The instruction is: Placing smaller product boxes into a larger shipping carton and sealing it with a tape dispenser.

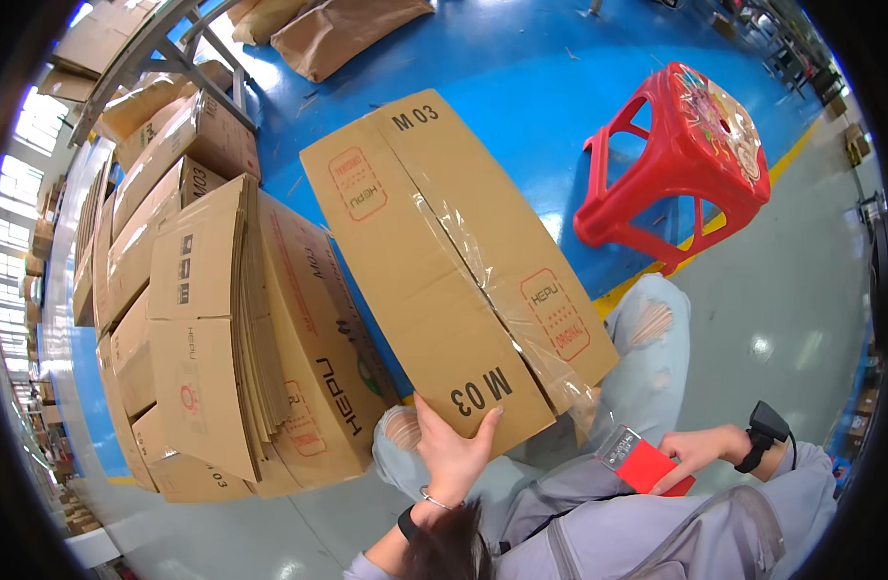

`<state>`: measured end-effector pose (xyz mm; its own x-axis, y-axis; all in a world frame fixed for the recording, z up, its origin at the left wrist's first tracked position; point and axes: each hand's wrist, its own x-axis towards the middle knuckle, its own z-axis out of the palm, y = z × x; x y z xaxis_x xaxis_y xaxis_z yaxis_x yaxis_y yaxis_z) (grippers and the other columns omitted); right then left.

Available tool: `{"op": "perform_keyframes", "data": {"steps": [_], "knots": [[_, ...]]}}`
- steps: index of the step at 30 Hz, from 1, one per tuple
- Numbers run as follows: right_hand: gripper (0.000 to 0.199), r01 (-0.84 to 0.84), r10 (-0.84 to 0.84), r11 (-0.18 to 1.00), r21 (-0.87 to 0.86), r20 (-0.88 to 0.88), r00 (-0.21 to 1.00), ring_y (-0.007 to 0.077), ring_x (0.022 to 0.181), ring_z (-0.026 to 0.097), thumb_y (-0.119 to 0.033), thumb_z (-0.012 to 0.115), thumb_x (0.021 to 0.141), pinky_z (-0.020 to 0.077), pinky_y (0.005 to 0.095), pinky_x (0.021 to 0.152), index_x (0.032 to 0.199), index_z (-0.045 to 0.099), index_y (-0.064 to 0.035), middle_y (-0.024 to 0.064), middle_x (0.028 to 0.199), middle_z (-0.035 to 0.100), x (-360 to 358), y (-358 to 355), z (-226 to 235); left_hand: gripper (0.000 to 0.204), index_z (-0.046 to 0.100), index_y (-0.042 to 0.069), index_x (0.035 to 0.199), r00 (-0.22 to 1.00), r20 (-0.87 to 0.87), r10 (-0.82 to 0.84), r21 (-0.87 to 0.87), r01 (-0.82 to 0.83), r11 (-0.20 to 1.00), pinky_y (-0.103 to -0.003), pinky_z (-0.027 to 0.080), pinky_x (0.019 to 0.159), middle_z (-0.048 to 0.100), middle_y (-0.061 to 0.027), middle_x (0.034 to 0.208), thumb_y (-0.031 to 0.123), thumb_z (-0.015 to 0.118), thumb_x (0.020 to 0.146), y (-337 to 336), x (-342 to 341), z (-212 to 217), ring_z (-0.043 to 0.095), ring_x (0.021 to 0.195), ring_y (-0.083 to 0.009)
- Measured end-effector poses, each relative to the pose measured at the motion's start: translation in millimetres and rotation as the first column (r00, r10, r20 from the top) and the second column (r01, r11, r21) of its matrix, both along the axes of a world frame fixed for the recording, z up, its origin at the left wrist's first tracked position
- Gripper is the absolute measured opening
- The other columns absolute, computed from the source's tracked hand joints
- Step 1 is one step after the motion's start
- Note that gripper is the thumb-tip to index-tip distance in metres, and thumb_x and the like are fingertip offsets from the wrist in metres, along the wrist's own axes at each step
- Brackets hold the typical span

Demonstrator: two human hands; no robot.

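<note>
A large closed cardboard box lies in front of me, with clear tape along its middle seam. My left hand rests on its near left corner, thumb and finger stretched wide apart, pressing rather than gripping; its other fingers are hidden. In my right hand is a red tape dispenser, gripped just off the box's near right corner. A loose strip of clear tape runs from the seam toward the dispenser.
To the left stand several cardboard boxes and a stack of flattened cartons. A red plastic stool is at the far right, on the blue floor's yellow edge line. Beyond are a metal frame and a brown paper sack.
</note>
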<state>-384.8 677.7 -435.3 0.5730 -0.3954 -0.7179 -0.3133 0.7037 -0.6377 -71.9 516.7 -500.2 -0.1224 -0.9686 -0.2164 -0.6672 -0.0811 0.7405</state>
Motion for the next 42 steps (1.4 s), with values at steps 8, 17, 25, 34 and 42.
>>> {"op": "perform_keyframes", "data": {"steps": [8,17,25,34,42], "knots": [[0.042,-0.089,0.092,0.995,0.052,-0.048,0.995,0.0088,0.062,0.056,-0.04,0.072,0.083,0.0437,0.025,0.057,0.08,0.07,0.0019,0.0045,0.067,0.064,-13,-30,18,0.09,0.026,-0.004,0.136,0.995,-0.088,-0.04,0.098,0.049,0.994,-0.041,0.049,0.086,0.056,-0.0228,0.117,0.028,0.081,0.071,-1,-19,4,0.059,0.104,-0.0355],[0.05,-0.155,0.153,0.988,-0.007,-0.099,0.983,0.0171,0.057,0.06,-0.046,0.071,0.08,0.0463,0.0278,0.054,0.075,0.068,0.0033,0.0093,0.065,0.064,-5,-26,13,0.104,0.016,-0.003,0.143,0.994,0.0,-0.11,0.043,0.11,0.993,-0.048,0.033,0.105,0.033,-0.0303,0.139,0.029,0.082,0.069,-6,-9,-5,0.037,0.129,-0.044],[0.046,0.034,-0.042,0.99,-0.14,-0.058,0.997,0.0171,0.06,0.061,-0.043,0.073,0.079,0.0469,0.0282,0.055,0.082,0.068,0.0027,0.0097,0.07,0.066,12,-11,31,0.126,0.017,0.005,0.148,0.595,0.334,-0.731,-0.186,0.802,0.567,-0.059,0.012,0.112,0.013,-0.0246,0.153,0.05,0.086,0.053,-122,-34,14,0.009,0.141,-0.0467],[0.045,0.212,-0.228,0.968,-0.135,-0.114,0.967,0.0159,0.066,0.062,-0.044,0.073,0.079,0.0476,0.028,0.06,0.085,0.07,0.0007,0.0076,0.075,0.068,56,17,28,0.068,0.057,0.013,0.127,0.308,0.456,-0.835,-0.429,0.898,0.097,-0.052,0.025,0.111,0.051,-0.0047,0.137,0.05,0.071,0.072,-168,-58,-10,0.038,0.134,-0.0281],[0.048,0.304,-0.319,0.946,-0.111,-0.155,0.935,0.0149,0.064,0.06,-0.047,0.073,0.078,0.0456,0.0275,0.058,0.081,0.069,0.0016,0.0079,0.071,0.066,86,31,27,0.063,0.054,0.009,0.127,0.235,0.453,-0.86,-0.432,0.902,0.019,-0.046,0.031,0.11,0.052,-0.0067,0.135,0.049,0.063,0.079,-166,-61,-4,0.041,0.132,-0.0242]]}}
